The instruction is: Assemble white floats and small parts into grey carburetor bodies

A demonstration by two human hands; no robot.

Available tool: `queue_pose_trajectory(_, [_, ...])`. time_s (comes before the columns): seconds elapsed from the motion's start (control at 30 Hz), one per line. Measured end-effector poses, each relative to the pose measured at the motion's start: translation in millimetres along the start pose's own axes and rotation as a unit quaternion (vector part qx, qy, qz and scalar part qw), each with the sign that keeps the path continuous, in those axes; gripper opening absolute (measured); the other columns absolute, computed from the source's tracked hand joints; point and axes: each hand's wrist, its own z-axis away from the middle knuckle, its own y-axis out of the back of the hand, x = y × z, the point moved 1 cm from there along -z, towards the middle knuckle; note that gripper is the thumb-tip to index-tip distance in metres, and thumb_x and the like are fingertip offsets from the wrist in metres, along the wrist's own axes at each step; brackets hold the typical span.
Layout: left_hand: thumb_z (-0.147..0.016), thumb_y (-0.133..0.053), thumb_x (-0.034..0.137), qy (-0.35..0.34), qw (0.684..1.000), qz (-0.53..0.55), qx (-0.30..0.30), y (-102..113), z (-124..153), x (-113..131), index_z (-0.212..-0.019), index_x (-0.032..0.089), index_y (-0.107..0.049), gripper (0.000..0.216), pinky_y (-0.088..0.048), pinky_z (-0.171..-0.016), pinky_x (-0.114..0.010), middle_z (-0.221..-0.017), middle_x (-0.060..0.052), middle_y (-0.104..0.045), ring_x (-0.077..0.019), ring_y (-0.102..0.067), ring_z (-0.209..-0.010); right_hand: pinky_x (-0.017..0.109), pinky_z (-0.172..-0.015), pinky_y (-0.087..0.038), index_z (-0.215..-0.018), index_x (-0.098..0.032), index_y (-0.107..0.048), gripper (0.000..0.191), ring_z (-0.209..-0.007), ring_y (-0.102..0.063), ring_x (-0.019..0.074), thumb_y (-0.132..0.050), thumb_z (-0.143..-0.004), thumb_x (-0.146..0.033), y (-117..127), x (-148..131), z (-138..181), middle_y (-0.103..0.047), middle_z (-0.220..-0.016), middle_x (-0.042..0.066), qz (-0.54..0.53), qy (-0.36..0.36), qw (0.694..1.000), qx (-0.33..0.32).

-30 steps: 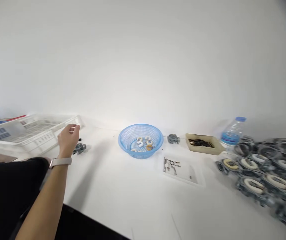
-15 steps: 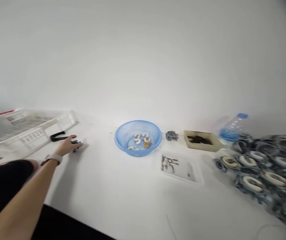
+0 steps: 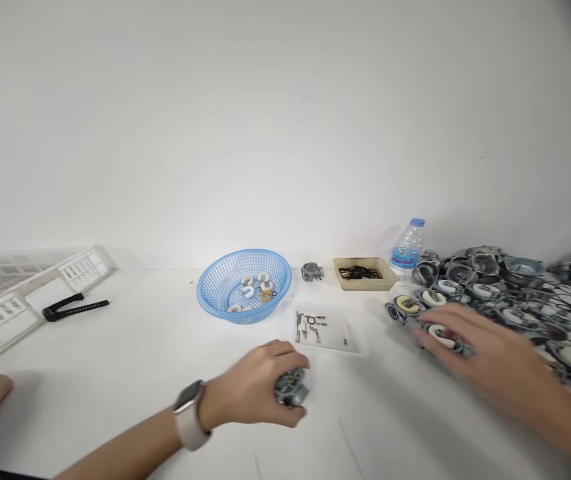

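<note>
The left hand [image 3: 252, 390] is curled around a small grey metal part [image 3: 291, 389], which sits on the white table [image 3: 140, 360] under its fingertips, with the thumb on the near side. The right hand [image 3: 485, 357] lies well apart, off to the right, stretched over the near edge of a heap of grey ringed parts [image 3: 495, 290]; it is too blurred to tell whether it grips any. Just beyond the left hand's fingers lies a clear tray [image 3: 352, 343] of small pins.

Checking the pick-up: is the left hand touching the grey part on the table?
Touching. The head view shows the left hand curled over the grey part, fingers closed around it with no gap.
</note>
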Motion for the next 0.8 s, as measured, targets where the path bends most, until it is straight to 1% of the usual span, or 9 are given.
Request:
queue_pose_trajectory(0.07, [-0.069, -0.083, 0.037, -0.014, 0.999, 0.035, 0.021, -24.5, -24.9, 8.7, -0.126, 0.027, -0.058, 0.062, -0.050, -0.091, -0.032, -0.112, -0.003, -0.066, -0.0243, -0.063, -0.103, 0.030, -0.059, -0.050, -0.099, -0.023, -0.068, 0.028, -0.072, -0.070, 0.0174, -0.052, -0.102, -0.045, -19.6, -24.6, -4.2, -0.073, -0.102, 0.007, -0.030, 0.067, 0.997, -0.026])
queue_pose_trajectory(0.17, [-0.068, -0.085, 0.037, -0.018, 0.998, 0.059, 0.024, -49.3, -40.3, 6.4, -0.132, 0.028, -0.053, 0.072, -0.053, -0.093, -0.037, -0.120, -0.005, -0.064, -0.0273, -0.063, -0.108, 0.028, -0.058, -0.048, -0.100, -0.021, -0.066, 0.021, -0.072, -0.069, 0.0164, -0.052, -0.102, -0.037, -39.7, -55.3, -7.0, -0.071, -0.097, 0.005, -0.085, 0.104, 0.986, -0.096])
queue_pose_trajectory(0.3, [-0.067, -0.087, 0.045, -0.010, 0.997, 0.076, 0.032, -68.2, -33.9, -5.7, -0.133, 0.029, -0.049, 0.078, -0.054, -0.095, -0.042, -0.131, -0.007, -0.060, -0.0308, -0.060, -0.115, 0.028, -0.061, -0.047, -0.099, -0.021, -0.066, 0.018, -0.078, -0.069, 0.0173, -0.053, -0.100, -0.034, -59.8, -77.6, -16.7, -0.070, -0.095, 0.003, -0.118, 0.111, 0.974, -0.160])
queue_pose_trajectory(0.4, [-0.067, -0.086, 0.054, -0.005, 0.994, 0.091, 0.056, -75.7, -26.9, -13.5, -0.135, 0.029, -0.047, 0.082, -0.053, -0.098, -0.044, -0.135, -0.008, -0.058, -0.0314, -0.060, -0.116, 0.030, -0.064, -0.048, -0.101, -0.022, -0.067, 0.018, -0.080, -0.069, 0.0177, -0.054, -0.099, -0.034, -76.9, -90.6, -37.3, -0.070, -0.098, 0.002, -0.125, 0.101, 0.968, -0.194])
queue_pose_trajectory(0.53, [-0.067, -0.082, 0.060, -0.016, 0.994, 0.095, 0.054, -79.8, -26.4, -19.0, -0.135, 0.031, -0.046, 0.083, -0.055, -0.094, -0.042, -0.129, -0.006, -0.061, -0.0300, -0.064, -0.108, 0.031, -0.066, -0.047, -0.105, -0.022, -0.067, 0.020, -0.084, -0.068, 0.0188, -0.054, -0.099, -0.036, -100.2, -118.3, -87.2, -0.071, -0.106, 0.003, -0.118, 0.109, 0.962, -0.219])
queue_pose_trajectory(0.6, [-0.069, -0.079, 0.061, -0.015, 0.995, 0.084, 0.054, -79.7, -28.9, -19.6, -0.132, 0.031, -0.047, 0.077, -0.056, -0.090, -0.040, -0.125, -0.005, -0.063, -0.0293, -0.065, -0.104, 0.032, -0.072, -0.049, -0.110, -0.024, -0.066, 0.022, -0.090, -0.067, 0.0202, -0.053, -0.100, -0.039, -114.8, -135.5, -120.0, -0.070, -0.112, 0.004, -0.109, 0.120, 0.958, -0.235])
queue_pose_trajectory(0.67, [-0.071, -0.076, 0.063, -0.003, 0.996, 0.070, 0.053, -77.4, -32.2, -19.3, -0.130, 0.030, -0.049, 0.073, -0.056, -0.084, -0.038, -0.117, -0.006, -0.065, -0.0294, -0.067, -0.099, 0.036, -0.080, -0.051, -0.115, -0.025, -0.065, 0.025, -0.096, -0.066, 0.0217, -0.051, -0.102, -0.041, -134.6, -153.5, -154.1, -0.069, -0.116, 0.004, -0.094, 0.134, 0.950, -0.264])
queue_pose_trajectory(0.73, [-0.070, -0.074, 0.065, 0.016, 0.997, 0.062, 0.046, -72.8, -35.6, -19.2, -0.129, 0.028, -0.049, 0.074, -0.056, -0.078, -0.037, -0.107, -0.006, -0.067, -0.0298, -0.068, -0.093, 0.041, -0.086, -0.053, -0.119, -0.023, -0.064, 0.025, -0.101, -0.065, 0.0231, -0.051, -0.103, -0.039, -159.9, -172.4, -184.8, -0.068, -0.120, 0.006, -0.077, 0.158, 0.934, -0.312])
queue_pose_trajectory(0.8, [-0.068, -0.072, 0.069, 0.034, 0.997, 0.063, 0.035, -67.5, -38.4, -20.1, -0.130, 0.026, -0.046, 0.079, -0.055, -0.074, -0.038, -0.103, -0.006, -0.068, -0.0304, -0.069, -0.087, 0.043, -0.089, -0.055, -0.122, -0.019, -0.063, 0.027, -0.104, -0.065, 0.0233, -0.058, -0.102, -0.037, -188.0, -192.1, -206.7, -0.065, -0.122, 0.009, -0.061, 0.192, 0.905, -0.375])
